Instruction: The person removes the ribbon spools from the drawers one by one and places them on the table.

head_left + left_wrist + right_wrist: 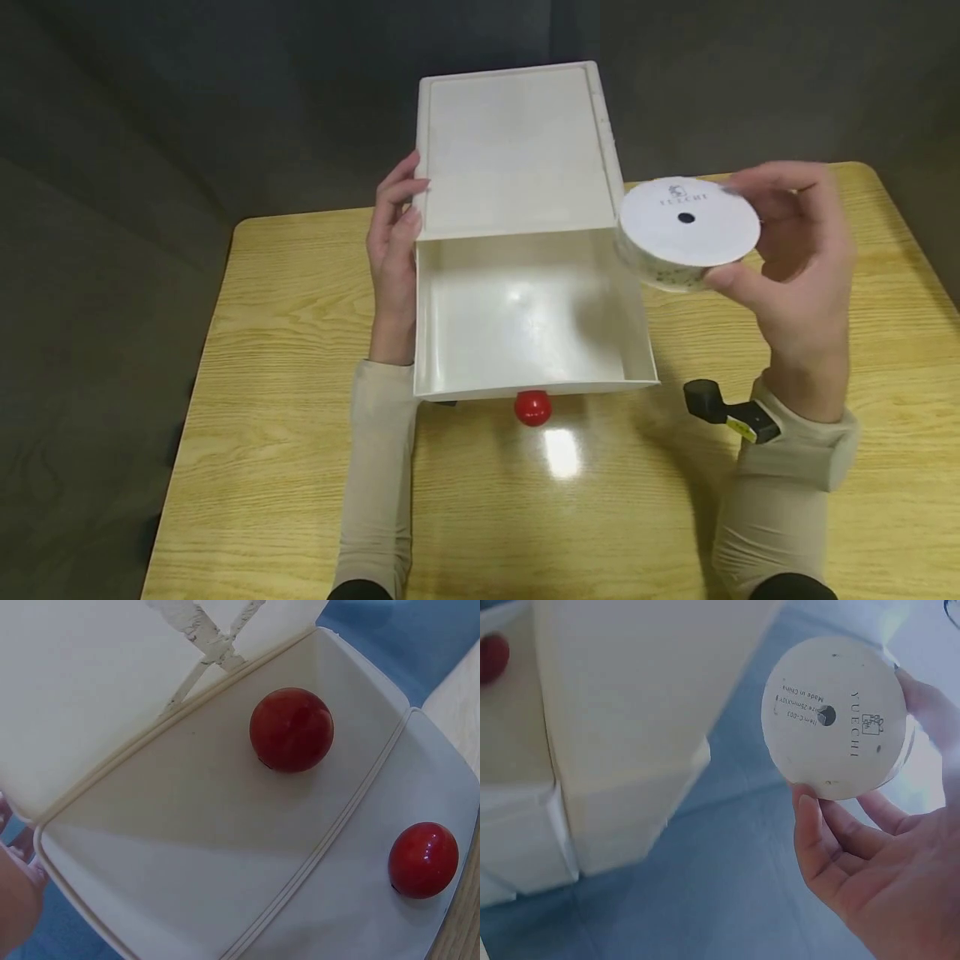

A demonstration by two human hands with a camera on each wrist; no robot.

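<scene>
Wood-grain table (285, 467): right hand (806, 258), fingers pinching the spool (675, 242) near the open drawer (517, 333); left hand (392, 250), fingers slightly spread, against the box (517, 150). Edge-only pinch (one-sided) could let the spool slip.

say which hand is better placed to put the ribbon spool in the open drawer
Probably the right hand: it holds the ribbon spool near the open drawer, while the left hand rests against the left side of the drawer cabinet.
</scene>
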